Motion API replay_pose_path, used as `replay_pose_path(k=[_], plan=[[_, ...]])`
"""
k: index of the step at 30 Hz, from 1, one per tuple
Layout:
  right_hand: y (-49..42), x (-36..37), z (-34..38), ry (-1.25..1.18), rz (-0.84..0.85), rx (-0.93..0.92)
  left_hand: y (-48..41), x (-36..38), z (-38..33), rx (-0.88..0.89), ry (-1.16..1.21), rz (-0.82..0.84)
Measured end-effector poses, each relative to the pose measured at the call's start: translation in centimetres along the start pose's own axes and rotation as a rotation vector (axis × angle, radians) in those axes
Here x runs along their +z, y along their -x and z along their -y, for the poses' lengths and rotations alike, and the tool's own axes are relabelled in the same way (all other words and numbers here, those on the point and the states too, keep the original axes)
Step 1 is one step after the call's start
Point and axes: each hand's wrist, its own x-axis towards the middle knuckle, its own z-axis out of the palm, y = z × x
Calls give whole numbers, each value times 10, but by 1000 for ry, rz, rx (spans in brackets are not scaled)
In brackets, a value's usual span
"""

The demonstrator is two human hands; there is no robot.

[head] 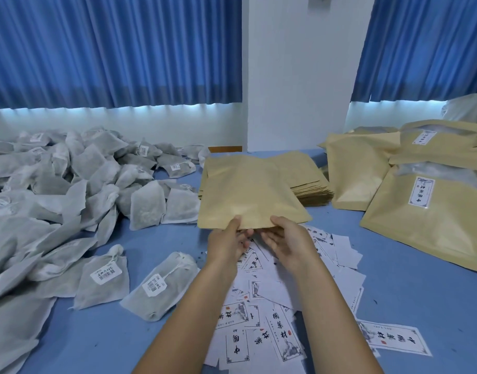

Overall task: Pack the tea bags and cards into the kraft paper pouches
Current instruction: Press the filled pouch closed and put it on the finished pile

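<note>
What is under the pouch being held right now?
The left hand and right hand hold the kraft pouch by its near edge. Beneath its far part lies the stack of flat pouches, partly covered; scattered cards lie below the near edge. Its inside is not visible.

blue curtains (110,49), white pillar (299,71), blue table (407,292).

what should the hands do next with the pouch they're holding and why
Probably spread the near edge of the kraft pouch to open its mouth. The left hand and right hand both pinch that edge, and the pouch looks flat and empty. The tea bags at the left and the cards under the hands can't go in until it is open.
</note>
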Motion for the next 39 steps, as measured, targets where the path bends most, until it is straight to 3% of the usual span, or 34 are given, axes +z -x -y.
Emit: replay_pose_path(k=[4,11,19,29,39], plan=[[-8,-16,5,181,-184,-108,-5,-10,-3,6,-72,-75],[-13,-23,4,268,-198,-103,-5,-13,-4,4,-64,-82],[-1,-15,-1,57,-63,-37,-3,-10,-2,41,-4,-89],[-5,-10,-6,7,-16,6,-1,-7,0,80,-29,-82],[-8,-14,-5,12,-132,-45,-8,-28,-21,55,-98,-168]])
